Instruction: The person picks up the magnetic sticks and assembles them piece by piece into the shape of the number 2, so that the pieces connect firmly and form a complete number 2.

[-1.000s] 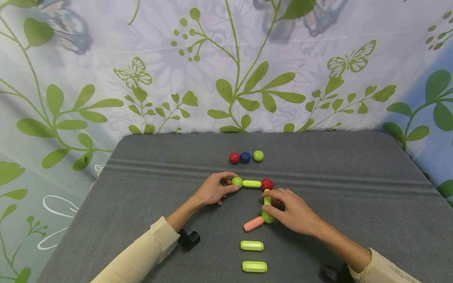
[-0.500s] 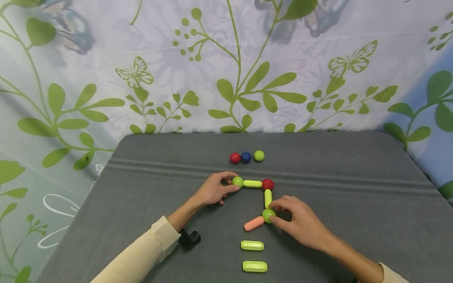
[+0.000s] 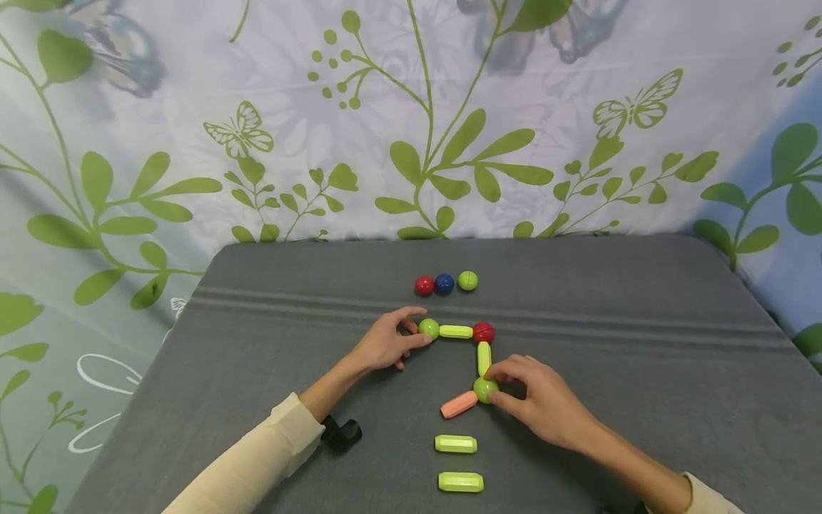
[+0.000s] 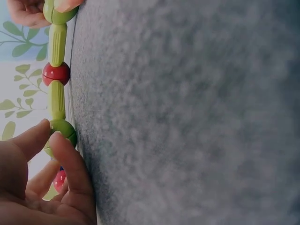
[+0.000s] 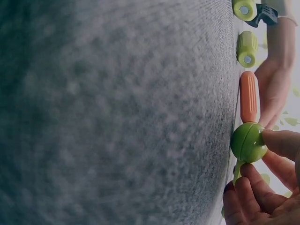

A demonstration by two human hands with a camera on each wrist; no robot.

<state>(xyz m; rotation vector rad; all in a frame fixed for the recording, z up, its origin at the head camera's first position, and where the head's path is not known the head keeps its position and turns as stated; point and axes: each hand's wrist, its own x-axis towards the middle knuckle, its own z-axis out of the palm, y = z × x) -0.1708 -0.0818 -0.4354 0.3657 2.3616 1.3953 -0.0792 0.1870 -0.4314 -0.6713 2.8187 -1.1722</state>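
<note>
Chain (image 3: 484,356): bent at red ball (image 3: 484,333) | Left hand (image 3: 384,341): fingers pinch far green ball (image 3: 428,328) | Right hand (image 3: 542,401): fingers pinch near green ball (image 3: 484,390) | Orange rod (image 3: 459,405): touches near green ball

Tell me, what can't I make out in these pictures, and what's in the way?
- Left wrist view: the left hand hides part of the loose red ball and most of the blue ball.
- Right wrist view: the right hand hides much of the linking green stick.
- Right wrist view: the top edge cuts off a loose green stick.
- Head view: the bottom edge cuts off the right sleeve.
- Left wrist view: the cloth's weave is blurred.
</note>
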